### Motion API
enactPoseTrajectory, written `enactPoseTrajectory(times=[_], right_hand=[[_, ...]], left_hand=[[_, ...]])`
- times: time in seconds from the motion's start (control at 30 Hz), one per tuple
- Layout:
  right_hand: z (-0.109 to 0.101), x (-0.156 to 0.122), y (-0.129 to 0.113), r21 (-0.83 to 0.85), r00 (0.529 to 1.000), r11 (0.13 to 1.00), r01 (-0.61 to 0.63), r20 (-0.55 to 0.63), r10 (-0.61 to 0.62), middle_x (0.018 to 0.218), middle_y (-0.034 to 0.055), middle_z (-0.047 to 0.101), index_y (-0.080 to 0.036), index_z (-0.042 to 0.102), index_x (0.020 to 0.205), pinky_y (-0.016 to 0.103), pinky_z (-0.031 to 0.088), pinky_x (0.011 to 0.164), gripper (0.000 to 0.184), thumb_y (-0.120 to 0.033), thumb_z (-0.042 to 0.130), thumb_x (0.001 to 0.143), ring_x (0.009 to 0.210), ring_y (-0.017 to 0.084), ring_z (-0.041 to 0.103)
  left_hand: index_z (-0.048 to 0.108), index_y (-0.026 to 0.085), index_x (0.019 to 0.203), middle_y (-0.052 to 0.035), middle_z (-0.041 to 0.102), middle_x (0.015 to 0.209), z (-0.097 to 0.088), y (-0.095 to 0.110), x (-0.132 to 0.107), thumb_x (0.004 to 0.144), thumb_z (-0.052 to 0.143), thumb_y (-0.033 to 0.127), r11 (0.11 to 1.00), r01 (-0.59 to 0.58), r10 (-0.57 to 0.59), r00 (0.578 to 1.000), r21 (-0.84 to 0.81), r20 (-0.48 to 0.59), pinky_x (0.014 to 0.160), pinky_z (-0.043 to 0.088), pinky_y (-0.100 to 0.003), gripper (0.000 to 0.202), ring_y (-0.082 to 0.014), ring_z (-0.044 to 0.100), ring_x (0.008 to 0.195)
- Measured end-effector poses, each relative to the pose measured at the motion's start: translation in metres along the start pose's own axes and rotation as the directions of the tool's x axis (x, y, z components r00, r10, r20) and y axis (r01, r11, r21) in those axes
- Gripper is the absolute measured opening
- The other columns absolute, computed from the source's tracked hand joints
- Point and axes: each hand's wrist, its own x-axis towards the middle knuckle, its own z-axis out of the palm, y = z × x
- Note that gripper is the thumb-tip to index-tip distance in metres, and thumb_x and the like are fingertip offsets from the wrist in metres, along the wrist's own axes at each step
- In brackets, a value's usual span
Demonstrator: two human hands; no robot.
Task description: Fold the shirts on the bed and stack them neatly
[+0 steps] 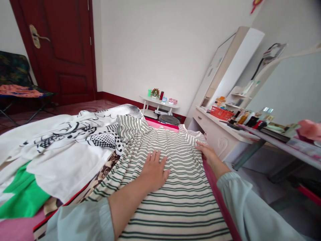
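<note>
A white shirt with dark green stripes (pixel 180 187) lies spread out in front of me, its sleeves out to both sides. My left hand (pixel 154 170) rests flat on the middle of the shirt, fingers spread. Over at the shirt's right edge, just below the right sleeve, is my right hand (pixel 207 152); its fingers are stretched out and touch the fabric. Neither hand grips the cloth. Left of the shirt lies a heap of white clothing with black print (pixel 75 140), and a green cloth (pixel 27 194) sticks out below it.
A dressing table (pixel 215 130) with a red basket (pixel 222 113) and several bottles stands at the right, beside a mirror. Beyond the bed are a small white table (pixel 160 101) and a round dark object (pixel 169 119). A folding chair (pixel 22 90) and red door (pixel 65 50) are at the left.
</note>
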Motion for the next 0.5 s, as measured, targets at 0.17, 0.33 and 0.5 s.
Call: enactPoseTrajectory(times=[0.17,0.33,0.5], right_hand=[[0.0,0.023,0.009,-0.204,0.997,0.978,0.041,-0.06,-0.055,0.062,0.0017,0.067,-0.011,0.066,0.112,0.026,0.051,0.055,0.056,-0.001,0.059,0.057,0.057,0.017,0.062],[-0.033,0.037,0.018,-0.373,0.921,0.92,0.121,-0.302,-0.244,0.101,0.0086,0.07,-0.018,0.061,0.123,0.029,0.049,0.079,0.061,-0.009,0.057,0.063,0.09,0.021,0.064],[-0.053,0.043,0.039,-0.581,0.929,0.809,0.095,-0.239,-0.281,0.106,0.0146,0.069,-0.014,0.067,0.113,0.045,0.043,0.093,0.054,-0.013,0.062,0.059,0.104,0.032,0.06]], left_hand=[[0.031,0.02,0.146,-0.0129,0.016,0.156,-0.002,0.0,-0.001,0.092,0.025,0.056,1.0,0.007,-0.007,1.0,-0.017,0.021,0.114,0.007,-0.052,0.065,-0.0315,0.006,0.143],[0.023,0.025,0.148,-0.0089,0.008,0.158,0.001,-0.002,-0.001,0.09,0.032,0.055,0.999,-0.025,0.023,0.998,-0.044,-0.058,0.115,0.008,-0.051,0.066,-0.0304,0.0,0.143],[0.03,0.025,0.146,-0.011,0.016,0.156,0.002,-0.002,0.0,0.092,0.026,0.056,0.998,-0.057,0.057,0.998,-0.021,-0.01,0.114,0.006,-0.054,0.063,-0.0312,0.005,0.143]])
